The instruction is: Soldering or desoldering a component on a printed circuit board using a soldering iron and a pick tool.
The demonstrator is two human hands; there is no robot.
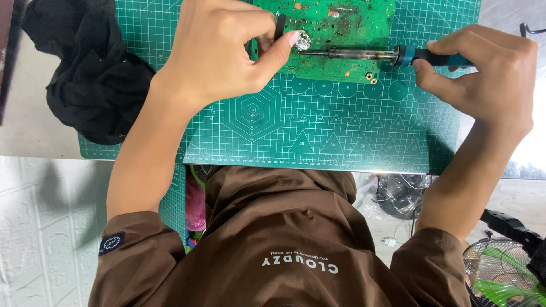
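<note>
A green circuit board (341,23) lies on a green cutting mat (341,131) at the top of the view. My left hand (227,51) rests curled over the board's left edge, with a small black part (280,25) pinched between its fingers. Its thumb tip touches a shiny silvery blob (303,40) on the board. My right hand (483,74) grips the teal and black handle of a soldering iron (364,54). The iron lies level across the board, and its metal tip points left to the shiny blob by my thumb.
A crumpled black cloth (85,74) lies on the table to the left, partly on the mat. Beyond the table's near edge are my brown shirt, a fan with a wire guard (500,267) at bottom right, and clutter on the floor.
</note>
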